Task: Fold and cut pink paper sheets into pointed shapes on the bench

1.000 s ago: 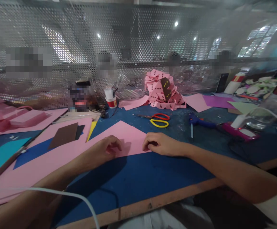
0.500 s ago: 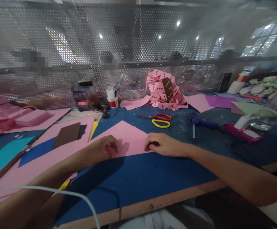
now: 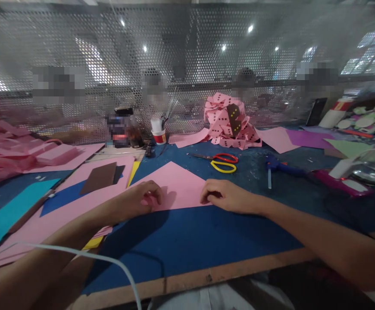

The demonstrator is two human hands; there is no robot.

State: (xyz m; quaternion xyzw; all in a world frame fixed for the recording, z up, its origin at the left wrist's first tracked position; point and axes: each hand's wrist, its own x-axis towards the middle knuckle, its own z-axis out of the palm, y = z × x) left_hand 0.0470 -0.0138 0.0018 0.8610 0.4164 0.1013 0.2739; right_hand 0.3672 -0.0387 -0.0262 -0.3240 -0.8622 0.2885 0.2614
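A pink sheet of paper (image 3: 179,185) lies on the blue tabletop in front of me. Its top comes to a point, and its near edge is straight. My left hand (image 3: 144,198) is at the paper's left corner, fingers curled and closed on it. At the right corner, my right hand (image 3: 218,193) curls its fingers down onto the paper in the same way. The fingertips and the corners under them are partly hidden. Beyond the paper lie scissors (image 3: 223,167) with one red and one yellow handle.
Pink sheets, a brown paper piece (image 3: 99,178) and a turquoise sheet (image 3: 22,206) lie at left. A pink paper construction (image 3: 221,118) and a paper cup (image 3: 159,137) stand at the back. A blue glue gun (image 3: 279,165) rests at right. A white cable (image 3: 110,259) crosses my left forearm.
The view has shifted slightly left, so the scene sits a little further right. Both hands keep the same hold at the pink paper's corners.
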